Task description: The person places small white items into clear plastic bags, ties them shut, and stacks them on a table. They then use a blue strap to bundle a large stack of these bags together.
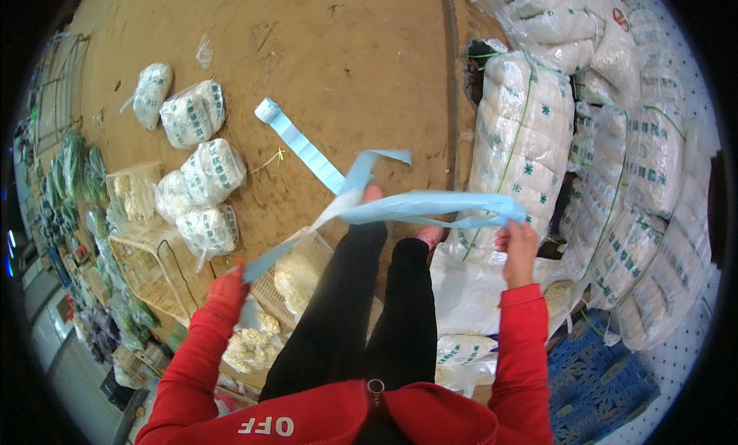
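Note:
A long light-blue strip (426,207), thin like film or paper, is stretched loosely in front of my legs, with a twist and a fold near its middle. My right hand (518,248) pinches its folded end, beside the tall bagged bundle. On the other side, my left hand (226,286), reddish and blurred, grips a narrower tail of the strip. A small light-blue roll (267,109) lies on the brown floor. From it a flat, segmented length (308,154) runs towards the strip; how they join is hidden at the crossing.
Large clear-wrapped bundles of white packs (522,139), tied with green cord, stand at right. Several white bags (193,113) lie at left beside plastic crates (153,260). A crate with pale contents (297,278) sits by my legs. A blue pallet (599,376) is at lower right.

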`<state>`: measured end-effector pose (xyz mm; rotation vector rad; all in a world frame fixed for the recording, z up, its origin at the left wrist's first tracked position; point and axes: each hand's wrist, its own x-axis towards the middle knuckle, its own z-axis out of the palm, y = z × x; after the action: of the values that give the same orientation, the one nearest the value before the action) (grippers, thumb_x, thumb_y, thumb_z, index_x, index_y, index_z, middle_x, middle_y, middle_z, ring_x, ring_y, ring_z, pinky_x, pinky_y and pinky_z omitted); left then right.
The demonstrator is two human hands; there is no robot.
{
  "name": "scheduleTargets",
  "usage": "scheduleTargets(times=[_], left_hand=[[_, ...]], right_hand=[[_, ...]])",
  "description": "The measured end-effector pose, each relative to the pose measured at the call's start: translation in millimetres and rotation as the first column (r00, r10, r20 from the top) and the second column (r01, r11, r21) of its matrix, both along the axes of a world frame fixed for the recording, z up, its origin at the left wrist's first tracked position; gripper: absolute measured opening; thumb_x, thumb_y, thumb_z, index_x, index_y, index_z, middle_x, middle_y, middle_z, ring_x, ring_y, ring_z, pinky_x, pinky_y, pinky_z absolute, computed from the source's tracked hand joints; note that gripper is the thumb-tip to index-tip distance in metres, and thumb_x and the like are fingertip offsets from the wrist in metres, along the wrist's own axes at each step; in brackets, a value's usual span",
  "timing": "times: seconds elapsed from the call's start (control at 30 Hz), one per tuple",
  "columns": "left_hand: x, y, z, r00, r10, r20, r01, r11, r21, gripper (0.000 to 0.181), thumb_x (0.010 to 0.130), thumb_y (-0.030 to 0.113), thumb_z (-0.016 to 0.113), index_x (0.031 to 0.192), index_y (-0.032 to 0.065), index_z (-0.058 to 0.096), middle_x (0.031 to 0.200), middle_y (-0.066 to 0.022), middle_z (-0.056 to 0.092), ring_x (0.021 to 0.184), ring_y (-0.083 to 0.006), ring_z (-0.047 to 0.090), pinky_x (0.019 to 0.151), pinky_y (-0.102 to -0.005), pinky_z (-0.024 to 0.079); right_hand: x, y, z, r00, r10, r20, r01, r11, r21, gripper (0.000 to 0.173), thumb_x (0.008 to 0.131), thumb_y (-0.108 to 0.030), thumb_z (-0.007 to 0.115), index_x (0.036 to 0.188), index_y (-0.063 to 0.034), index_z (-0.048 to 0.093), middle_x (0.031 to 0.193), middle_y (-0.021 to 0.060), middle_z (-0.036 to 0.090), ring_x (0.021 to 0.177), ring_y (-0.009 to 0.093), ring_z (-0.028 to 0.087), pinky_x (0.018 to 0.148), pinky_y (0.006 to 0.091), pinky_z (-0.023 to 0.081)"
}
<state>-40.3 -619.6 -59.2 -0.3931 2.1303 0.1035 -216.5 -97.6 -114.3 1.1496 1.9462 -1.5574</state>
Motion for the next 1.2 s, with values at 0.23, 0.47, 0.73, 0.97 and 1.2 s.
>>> scheduleTargets(times=[0.23, 0.47, 0.73, 0.97, 1.2], left_hand=[[215, -185, 111, 0.665, 0.531, 0.525, -0.007, 0.707, -0.707, 0.027, 0.078, 0.023, 0.055, 0.099, 0.0097, 0.065, 0.106, -0.0149, 0.060, 0.102, -0.0301, 0.057, 0.084, -0.0382, 0.046], [267, -199, 136, 0.660, 0.536, 0.526, -0.058, 0.734, -0.676, 0.026, 0.076, 0.023, 0.057, 0.096, 0.0087, 0.064, 0.102, -0.0162, 0.061, 0.098, -0.0314, 0.057, 0.084, -0.0388, 0.046], [277, -149, 92, 0.698, 0.524, 0.488, -0.193, 0.794, -0.576, 0.026, 0.073, 0.024, 0.060, 0.093, 0.0076, 0.064, 0.098, -0.0176, 0.061, 0.095, -0.0329, 0.058, 0.085, -0.0395, 0.046], [252, -100, 52, 0.778, 0.505, 0.374, -0.334, 0.836, -0.435, 0.034, 0.070, 0.028, 0.065, 0.097, 0.0069, 0.061, 0.095, -0.0181, 0.062, 0.092, -0.0347, 0.059, 0.082, -0.0407, 0.046], [143, -37, 36, 0.843, 0.525, 0.118, -0.505, 0.847, -0.165, 0.040, 0.074, 0.029, 0.061, 0.108, 0.0102, 0.058, 0.091, -0.0170, 0.063, 0.085, -0.0331, 0.060, 0.077, -0.0417, 0.047]], right_hand=[[-101, -7, 9, 0.949, -0.298, -0.105, 0.279, 0.946, -0.163, 0.012, 0.087, -0.013, 0.045, 0.094, -0.0063, 0.052, 0.076, 0.0054, 0.058, 0.062, 0.013, 0.055, 0.052, 0.0234, 0.042], [-212, -84, -9, 0.969, 0.146, -0.202, -0.163, 0.984, -0.072, 0.021, 0.086, -0.024, 0.048, 0.100, -0.0105, 0.054, 0.094, 0.0029, 0.060, 0.082, 0.013, 0.051, 0.071, 0.0250, 0.037], [-375, -222, 101, 0.558, 0.632, -0.538, -0.551, 0.767, 0.329, 0.031, 0.082, -0.025, 0.056, 0.103, -0.0030, 0.057, 0.090, 0.0062, 0.058, 0.077, 0.013, 0.048, 0.069, 0.0284, 0.039], [-416, -274, 160, 0.426, 0.700, -0.574, -0.507, 0.710, 0.489, 0.055, 0.082, -0.035, 0.057, 0.129, -0.0115, 0.042, 0.129, 0.0049, 0.045, 0.119, 0.018, 0.038, 0.098, 0.0340, 0.027], [-391, -284, 184, 0.360, 0.867, -0.343, -0.681, 0.496, 0.538, 0.057, 0.084, -0.023, 0.055, 0.135, -0.0090, 0.032, 0.101, 0.0068, 0.062, 0.083, 0.014, 0.059, 0.073, 0.0247, 0.045]])
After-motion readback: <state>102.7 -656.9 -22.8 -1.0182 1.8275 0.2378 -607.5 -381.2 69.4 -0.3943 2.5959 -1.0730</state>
